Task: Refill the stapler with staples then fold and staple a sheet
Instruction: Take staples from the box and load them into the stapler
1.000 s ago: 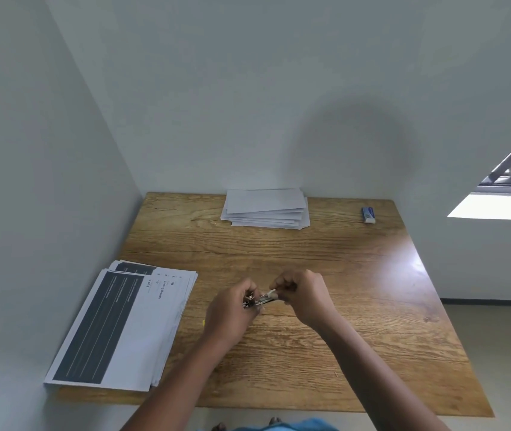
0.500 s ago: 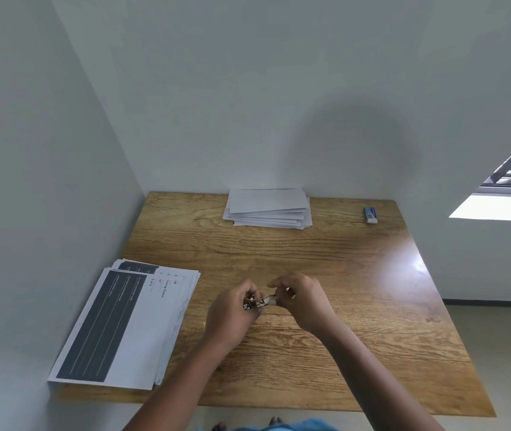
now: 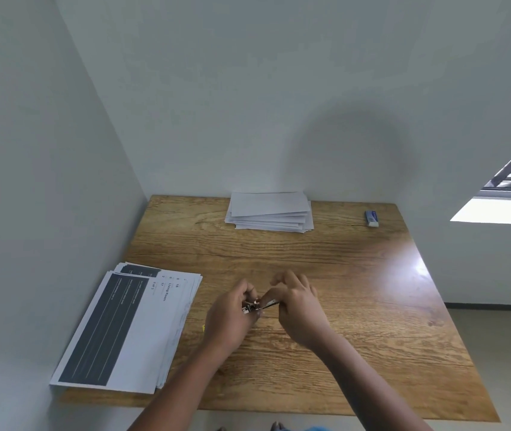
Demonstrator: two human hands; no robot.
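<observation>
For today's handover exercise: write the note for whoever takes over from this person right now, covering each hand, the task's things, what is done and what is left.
Left hand grips the small stapler above the wooden table.
Right hand pinches its thin metal part; whether staples are in cannot be seen.
Printed sheets lie at the left edge, a white folded stack at the back, a small blue box back right.
Done: nothing visibly finished.
Left: finish refilling, close the stapler, fold and staple a sheet.

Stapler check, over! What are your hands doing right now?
Left hand grips small stapler. Right hand pinches its metal end. Printed sheets unfolded, at left. Nothing in the way.
</observation>
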